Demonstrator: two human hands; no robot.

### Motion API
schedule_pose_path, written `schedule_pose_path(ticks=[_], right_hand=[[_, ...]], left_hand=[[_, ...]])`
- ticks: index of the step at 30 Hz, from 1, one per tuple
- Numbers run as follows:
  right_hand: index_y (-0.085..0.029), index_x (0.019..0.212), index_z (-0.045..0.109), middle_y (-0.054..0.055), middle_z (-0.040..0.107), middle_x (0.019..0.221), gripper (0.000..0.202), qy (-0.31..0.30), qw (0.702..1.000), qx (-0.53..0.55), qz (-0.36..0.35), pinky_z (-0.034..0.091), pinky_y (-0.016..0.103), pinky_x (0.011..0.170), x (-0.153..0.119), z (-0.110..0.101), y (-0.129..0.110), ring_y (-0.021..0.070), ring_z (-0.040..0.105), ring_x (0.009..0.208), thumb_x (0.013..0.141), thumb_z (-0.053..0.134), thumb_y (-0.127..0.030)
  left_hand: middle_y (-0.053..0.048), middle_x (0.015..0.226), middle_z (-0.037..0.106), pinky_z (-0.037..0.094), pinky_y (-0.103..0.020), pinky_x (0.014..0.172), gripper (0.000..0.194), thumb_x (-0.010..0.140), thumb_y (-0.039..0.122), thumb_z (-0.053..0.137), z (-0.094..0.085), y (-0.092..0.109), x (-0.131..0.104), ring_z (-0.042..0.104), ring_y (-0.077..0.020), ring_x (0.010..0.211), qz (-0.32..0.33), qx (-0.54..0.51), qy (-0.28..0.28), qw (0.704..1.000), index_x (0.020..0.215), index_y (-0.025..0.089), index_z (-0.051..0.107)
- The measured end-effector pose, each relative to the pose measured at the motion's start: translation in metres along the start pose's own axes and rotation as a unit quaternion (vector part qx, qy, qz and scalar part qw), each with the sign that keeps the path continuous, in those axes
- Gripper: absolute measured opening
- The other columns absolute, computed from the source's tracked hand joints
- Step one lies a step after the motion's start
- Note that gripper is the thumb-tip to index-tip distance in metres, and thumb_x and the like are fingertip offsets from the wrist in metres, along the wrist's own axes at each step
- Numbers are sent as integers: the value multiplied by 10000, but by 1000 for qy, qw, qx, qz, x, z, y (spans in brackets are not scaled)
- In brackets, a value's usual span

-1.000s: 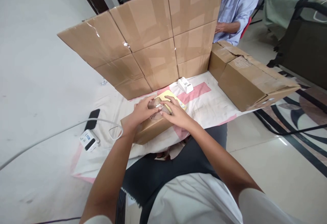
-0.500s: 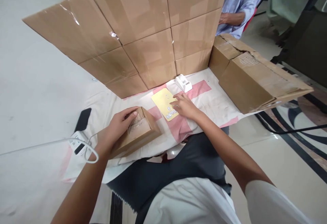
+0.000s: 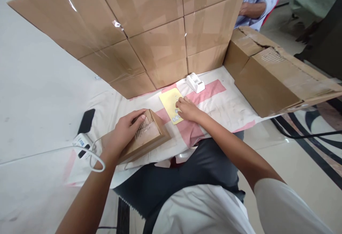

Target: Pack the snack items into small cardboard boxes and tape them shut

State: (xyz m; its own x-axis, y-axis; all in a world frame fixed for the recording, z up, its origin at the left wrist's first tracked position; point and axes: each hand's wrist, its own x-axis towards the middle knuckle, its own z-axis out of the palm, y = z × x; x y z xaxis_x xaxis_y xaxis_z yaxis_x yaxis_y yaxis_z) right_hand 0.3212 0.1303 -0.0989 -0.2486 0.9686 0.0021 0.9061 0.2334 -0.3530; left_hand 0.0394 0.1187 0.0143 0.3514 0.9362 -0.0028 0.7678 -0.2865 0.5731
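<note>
My left hand [image 3: 130,129] lies over a small brown cardboard box [image 3: 152,136], its thumb on the top face and its fingers curled over the far edge. My right hand [image 3: 188,109] is over a yellow card [image 3: 167,101], with its fingers bent and drawn together at the card's right side. Whatever those fingertips hold, if anything, is hidden or too small to make out. Several small pale pieces or printed shapes [image 3: 175,118] show on the card's near part, some of them covered by the hand. Just beyond the card stands a small white device [image 3: 196,82].
A tall taped cardboard panel [image 3: 160,48] rises behind the cloth [image 3: 224,102]. A larger cardboard box [image 3: 269,81] stands at right. To the left are a black phone-like object [image 3: 86,121], a white power strip [image 3: 82,144] and a cable [image 3: 100,168]. Another person's arm [image 3: 252,10] shows behind.
My right hand's fingers have drawn closer together over the yellow card and reach less far forward. My left hand stays on the box. The view has shifted slightly.
</note>
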Motion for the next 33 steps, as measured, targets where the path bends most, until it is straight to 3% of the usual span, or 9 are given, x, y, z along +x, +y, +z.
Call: schedule_pose_path(ticks=[6,14,19,22,24,27,31,33], right_hand=[[-118,1084,696,185,594,1212,230,10,1000,-22,-9,452,411,962,2,5,-6,318,512,1157,974,497,-154],[4,1204,613,276,638,1165,328,-13,998,-51,23,484,423,888,4,-6,-23,363,600,1096,937,428,-34],[-21,1217,563,241,685,1055,364,-25,998,-37,51,487,388,805,-4,-19,-37,340,640,1016,897,401,40],[-92,1102,569,211,662,1062,241,25,998,56,-10,482,414,852,-13,-19,-40,313,604,1000,957,385,-34],[-166,993,545,153,629,1071,166,51,972,201,-113,476,414,915,-17,-12,-41,277,565,1035,1009,384,-127],[-216,911,486,86,570,1066,121,27,893,397,-209,475,389,959,-16,7,-44,223,540,1052,1021,436,-218],[-195,970,515,100,529,1164,58,-6,855,480,-196,468,408,997,-7,26,-46,213,546,1072,982,533,-249],[-182,1145,540,120,524,1297,203,-10,847,496,-193,441,424,1058,-4,30,-45,227,537,1176,971,583,-278]], left_hand=[[-19,1371,697,444,-423,1144,465,964,572,526,1,-5,3,620,-303,1284,-1,11,-2,1000,1275,284,719],[0,1334,717,477,-397,1110,436,965,566,546,2,-9,3,644,-298,1246,6,25,10,1000,1264,306,728],[-3,1342,713,468,-391,1129,427,972,547,559,3,-10,3,637,-288,1263,3,28,14,1000,1278,298,722],[-6,1366,700,467,-384,1134,430,976,541,561,3,-10,3,628,-280,1281,1,29,17,999,1289,291,716],[-6,1369,699,470,-372,1129,431,980,541,556,2,-10,4,629,-271,1281,4,34,16,999,1294,290,713],[-9,1356,706,480,-366,1116,441,976,556,559,2,-10,5,639,-265,1263,7,44,13,999,1293,290,712],[-20,1312,727,512,-343,1061,444,970,556,564,2,-11,7,666,-253,1204,13,55,11,998,1277,277,719],[-18,1290,735,523,-322,1028,434,972,546,563,2,-11,7,674,-243,1180,19,58,10,998,1274,278,720]])
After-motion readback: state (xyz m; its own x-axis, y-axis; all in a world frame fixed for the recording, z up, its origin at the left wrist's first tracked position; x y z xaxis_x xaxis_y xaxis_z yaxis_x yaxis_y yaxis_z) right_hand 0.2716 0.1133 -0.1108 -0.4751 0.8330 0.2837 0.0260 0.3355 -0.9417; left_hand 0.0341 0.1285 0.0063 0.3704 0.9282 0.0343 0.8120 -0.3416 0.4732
